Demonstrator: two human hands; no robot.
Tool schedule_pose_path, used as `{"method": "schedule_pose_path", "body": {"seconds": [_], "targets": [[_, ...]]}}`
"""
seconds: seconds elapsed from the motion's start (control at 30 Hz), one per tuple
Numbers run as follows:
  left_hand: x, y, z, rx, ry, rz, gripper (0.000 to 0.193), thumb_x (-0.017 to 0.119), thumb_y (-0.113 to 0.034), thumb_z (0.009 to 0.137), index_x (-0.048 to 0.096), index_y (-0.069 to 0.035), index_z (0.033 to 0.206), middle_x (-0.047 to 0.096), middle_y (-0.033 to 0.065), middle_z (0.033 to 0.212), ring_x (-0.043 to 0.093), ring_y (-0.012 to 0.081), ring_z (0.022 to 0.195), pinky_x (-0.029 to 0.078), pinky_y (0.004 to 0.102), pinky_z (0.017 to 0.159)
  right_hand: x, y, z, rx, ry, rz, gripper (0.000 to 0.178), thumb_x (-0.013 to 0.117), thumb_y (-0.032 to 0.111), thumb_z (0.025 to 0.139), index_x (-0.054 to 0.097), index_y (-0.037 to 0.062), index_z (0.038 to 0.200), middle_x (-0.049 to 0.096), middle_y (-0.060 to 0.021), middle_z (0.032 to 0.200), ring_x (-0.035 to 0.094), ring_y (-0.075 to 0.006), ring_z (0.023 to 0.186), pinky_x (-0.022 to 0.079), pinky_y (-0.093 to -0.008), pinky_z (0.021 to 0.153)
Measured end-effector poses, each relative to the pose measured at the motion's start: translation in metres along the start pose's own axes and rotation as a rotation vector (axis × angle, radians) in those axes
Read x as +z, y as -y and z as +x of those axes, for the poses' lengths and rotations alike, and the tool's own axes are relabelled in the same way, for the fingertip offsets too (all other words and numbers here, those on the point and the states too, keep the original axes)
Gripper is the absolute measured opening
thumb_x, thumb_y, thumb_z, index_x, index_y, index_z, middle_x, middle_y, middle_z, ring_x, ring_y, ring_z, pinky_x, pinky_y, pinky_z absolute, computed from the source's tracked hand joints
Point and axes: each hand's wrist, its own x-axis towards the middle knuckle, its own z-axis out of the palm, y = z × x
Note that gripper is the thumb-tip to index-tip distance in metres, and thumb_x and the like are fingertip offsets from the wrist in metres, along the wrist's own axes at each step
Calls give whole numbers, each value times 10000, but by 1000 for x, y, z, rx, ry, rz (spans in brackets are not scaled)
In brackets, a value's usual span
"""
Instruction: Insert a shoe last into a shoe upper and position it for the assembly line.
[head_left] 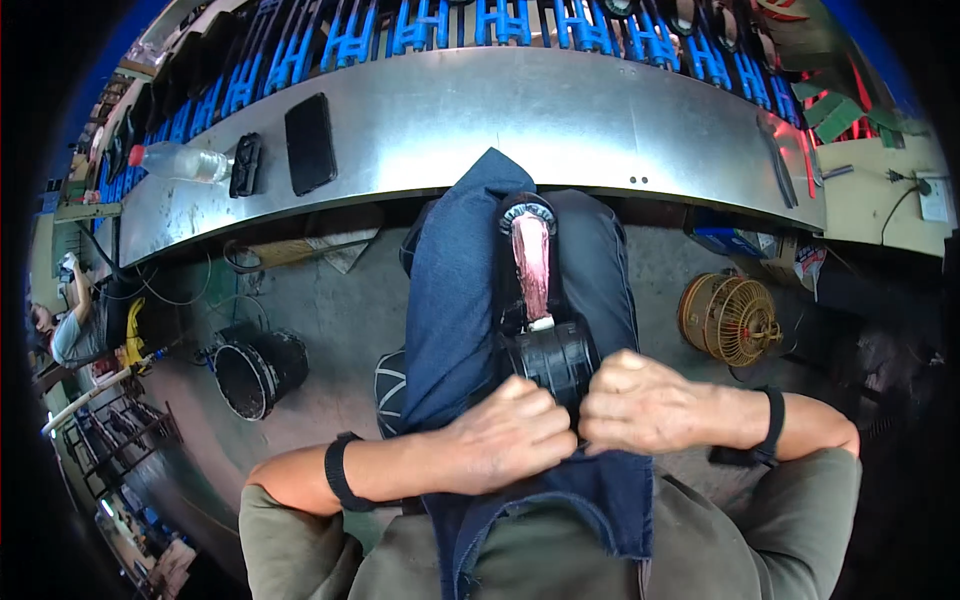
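Observation:
A black shoe upper (508,275) lies bottom up across my lap, its toe pointing away from me. Black material is gathered in folds around the toe, framing a pinkish, pale sole area (533,265). Nearer to me, a wide, glossy black part (557,355) spans the heel end. My left hand (515,430) is closed at the left of this end, and my right hand (640,405) is closed at its right, knuckles up and nearly touching. Both appear to grip the shoe's black edge; my fingertips are hidden. A dark blue apron (450,270) covers my lap.
Ahead runs a metal bench (430,110) holding a phone (310,143), a black object (245,165), a clear bottle (185,163) and a long tool (778,165). Blue racks (500,25) stand behind. A black bucket (260,370) and round basket (730,318) flank me; another person (80,330) is far left.

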Motion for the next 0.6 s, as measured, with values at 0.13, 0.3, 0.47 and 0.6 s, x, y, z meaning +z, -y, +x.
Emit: {"method": "schedule_pose_path", "body": {"seconds": [0.13,0.3,0.47,0.6], "targets": [[-16,52,2,14,-152,49,149,682,-167,792,611,-102,905,556,28,926,553,212,908,407,376,841,-6,-53,14,-32,-69,-52,282,784,264,760,636,104,939,552,-25,922,548,-228,885,444,-374,818],[-40,76,11,-112,-326,-250,320,846,-180,728,649,-75,957,598,53,982,573,241,896,437,386,815,-30,-77,36,121,-194,239,386,849,299,766,620,95,1000,570,-65,979,546,-273,900,453,-397,801],[-64,113,37,-386,-541,-541,334,820,-92,833,612,18,1069,593,135,967,573,246,817,465,347,702,-43,-107,57,530,-381,487,412,835,191,817,532,26,1042,557,-134,959,566,-299,825,477,-399,713],[-65,137,45,-608,-525,-597,258,777,-57,868,612,10,1055,577,98,942,523,180,775,444,312,693,-39,-138,67,660,-378,482,389,816,146,834,520,15,1050,551,-145,949,578,-313,785,485,-400,670]]}}
